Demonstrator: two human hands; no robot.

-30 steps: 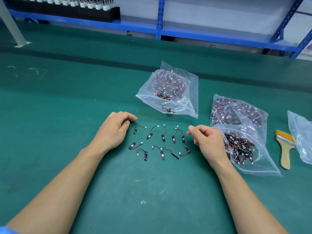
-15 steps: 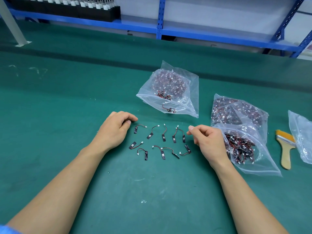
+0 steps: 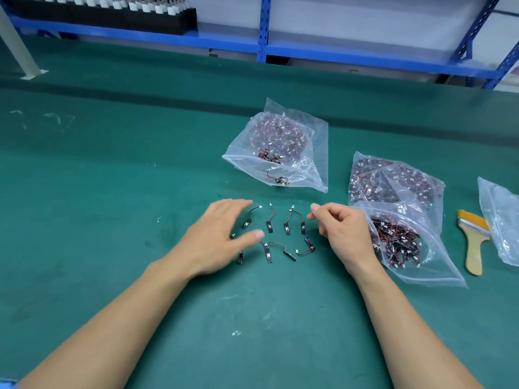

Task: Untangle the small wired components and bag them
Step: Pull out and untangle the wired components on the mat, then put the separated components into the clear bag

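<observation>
Several small wired components [image 3: 270,223], black tabs on short dark wires with white plugs, lie spread in two rows on the green mat. My left hand [image 3: 217,237] hovers over the left end of the rows with fingers spread, hiding some pieces. My right hand [image 3: 341,230] stays at the right end, fingers curled and index tip near thumb; nothing shows between them. A clear bag [image 3: 404,242] with its mouth open and a tangle of components inside lies just right of that hand. Another open bag [image 3: 280,153] lies behind the rows.
A third filled clear bag [image 3: 393,178] lies behind the right one. A wooden-handled brush [image 3: 473,240] and another plastic bag [image 3: 502,220] are at the far right. Blue shelving [image 3: 261,46] runs along the back. A grey post [image 3: 19,49] stands at the far left.
My left hand has opened and slid right over the left pieces of the rows. My right hand has stayed almost where it was.
</observation>
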